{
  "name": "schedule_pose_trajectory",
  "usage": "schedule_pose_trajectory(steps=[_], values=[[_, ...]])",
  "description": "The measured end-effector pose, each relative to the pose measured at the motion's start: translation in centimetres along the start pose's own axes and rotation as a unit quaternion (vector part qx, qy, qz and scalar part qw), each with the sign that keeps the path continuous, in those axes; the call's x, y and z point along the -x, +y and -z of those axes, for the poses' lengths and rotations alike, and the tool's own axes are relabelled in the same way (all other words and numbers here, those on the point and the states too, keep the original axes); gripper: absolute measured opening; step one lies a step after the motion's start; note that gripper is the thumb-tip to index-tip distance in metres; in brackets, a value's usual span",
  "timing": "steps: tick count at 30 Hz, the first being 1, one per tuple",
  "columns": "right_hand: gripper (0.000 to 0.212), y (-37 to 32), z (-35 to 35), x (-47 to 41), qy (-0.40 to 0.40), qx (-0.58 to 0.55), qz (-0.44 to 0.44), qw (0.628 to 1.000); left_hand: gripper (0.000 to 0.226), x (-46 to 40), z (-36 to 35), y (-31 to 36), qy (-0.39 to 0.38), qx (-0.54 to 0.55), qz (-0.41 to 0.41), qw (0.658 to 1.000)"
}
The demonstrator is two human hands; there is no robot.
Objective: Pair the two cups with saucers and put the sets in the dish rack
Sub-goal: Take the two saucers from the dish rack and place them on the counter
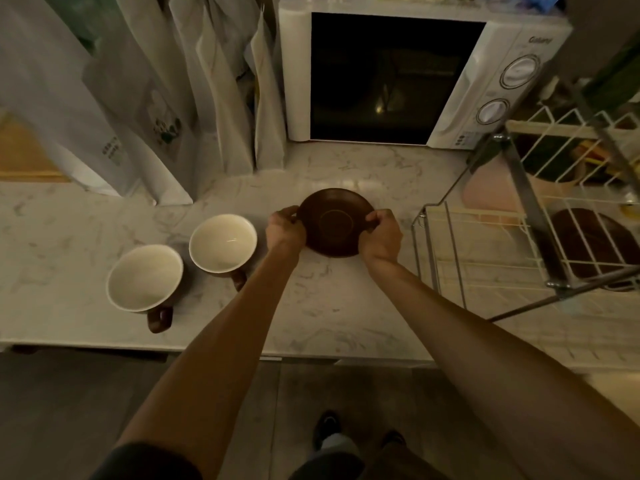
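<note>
A brown saucer (pixel 335 221) sits on or just above the marble counter (pixel 346 306), in the middle. My left hand (pixel 285 228) grips its left rim and my right hand (pixel 381 235) grips its right rim. Two brown cups with cream insides stand to the left, one (pixel 222 242) close to my left hand, the other (pixel 144 277) nearer the counter's front edge, both handles pointing toward me. A second brown saucer (pixel 585 247) lies inside the wire dish rack (pixel 450 258) at the right.
A white microwave (pixel 398 77) stands behind the saucer. Several pale paper bags (pixel 166 109) line the back left. A pink item (pixel 488 188) rests in the rack, whose upper tier (pixel 571 147) overhangs at the right. The counter's front edge runs below my forearms.
</note>
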State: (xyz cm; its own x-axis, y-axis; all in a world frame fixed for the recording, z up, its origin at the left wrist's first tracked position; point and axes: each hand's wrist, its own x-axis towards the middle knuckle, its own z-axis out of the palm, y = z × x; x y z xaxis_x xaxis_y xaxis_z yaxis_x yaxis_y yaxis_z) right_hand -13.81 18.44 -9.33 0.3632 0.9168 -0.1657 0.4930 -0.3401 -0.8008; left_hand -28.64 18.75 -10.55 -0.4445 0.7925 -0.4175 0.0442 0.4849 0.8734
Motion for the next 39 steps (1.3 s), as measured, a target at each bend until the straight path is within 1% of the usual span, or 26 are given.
schedule_pose_trajectory(steps=[6, 9, 12, 15, 18, 20, 23, 25, 27, 29, 31, 34, 37, 39], values=[[0.036, 0.0, -0.2, 0.0, -0.003, 0.002, -0.002, 1.000, 0.039, 0.3, 0.1, 0.3, 0.007, -0.018, -0.009, 1.000], [0.037, -0.1, 0.0, 0.1, -0.012, 0.011, 0.003, 1.000, 0.041, 0.8, 0.3, 0.6, -0.005, -0.035, -0.007, 0.999], [0.036, -0.3, 0.2, 0.4, -0.024, 0.022, 0.006, 0.999, 0.043, 1.6, 0.6, 0.9, -0.016, -0.080, -0.018, 0.996], [0.035, -0.4, 0.8, 1.2, -0.031, 0.045, 0.010, 0.998, 0.049, 2.7, 1.3, 1.2, -0.021, -0.160, -0.044, 0.986], [0.035, -0.4, 1.6, 2.6, -0.027, 0.082, 0.071, 0.994, 0.050, 4.6, 1.9, 1.5, -0.014, -0.254, -0.087, 0.963], [0.037, -0.3, 2.2, 3.8, -0.025, 0.105, 0.129, 0.986, 0.049, 6.5, 2.3, 1.5, -0.009, -0.288, -0.124, 0.950], [0.041, 0.1, 3.3, 5.5, -0.037, 0.137, 0.232, 0.962, 0.048, 9.9, 2.7, 0.9, -0.004, -0.308, -0.187, 0.933], [0.043, 0.5, 4.3, 6.6, -0.067, 0.164, 0.281, 0.943, 0.048, 12.1, 3.3, -0.2, -0.010, -0.337, -0.228, 0.914], [0.045, 1.2, 5.5, 7.6, -0.092, 0.195, 0.319, 0.923, 0.050, 14.1, 3.8, -1.2, -0.024, -0.376, -0.247, 0.892], [0.046, 1.9, 6.8, 8.5, -0.116, 0.230, 0.351, 0.900, 0.054, 15.9, 4.2, -2.0, -0.038, -0.408, -0.244, 0.879], [0.048, 2.7, 8.4, 9.6, -0.157, 0.253, 0.371, 0.880, 0.056, 17.7, 4.3, -2.4, -0.045, -0.426, -0.234, 0.873], [0.047, 3.6, 11.3, 11.4, -0.230, 0.252, 0.388, 0.856, 0.057, 21.0, 3.9, -2.6, -0.077, -0.464, -0.231, 0.852], [0.043, 4.1, 14.5, 13.0, -0.290, 0.264, 0.403, 0.827, 0.057, 24.4, 3.3, -3.1, -0.125, -0.522, -0.186, 0.823], [0.041, 4.5, 16.6, 13.7, -0.333, 0.269, 0.398, 0.812, 0.058, 26.4, 2.7, -3.2, -0.157, -0.536, -0.154, 0.815]])
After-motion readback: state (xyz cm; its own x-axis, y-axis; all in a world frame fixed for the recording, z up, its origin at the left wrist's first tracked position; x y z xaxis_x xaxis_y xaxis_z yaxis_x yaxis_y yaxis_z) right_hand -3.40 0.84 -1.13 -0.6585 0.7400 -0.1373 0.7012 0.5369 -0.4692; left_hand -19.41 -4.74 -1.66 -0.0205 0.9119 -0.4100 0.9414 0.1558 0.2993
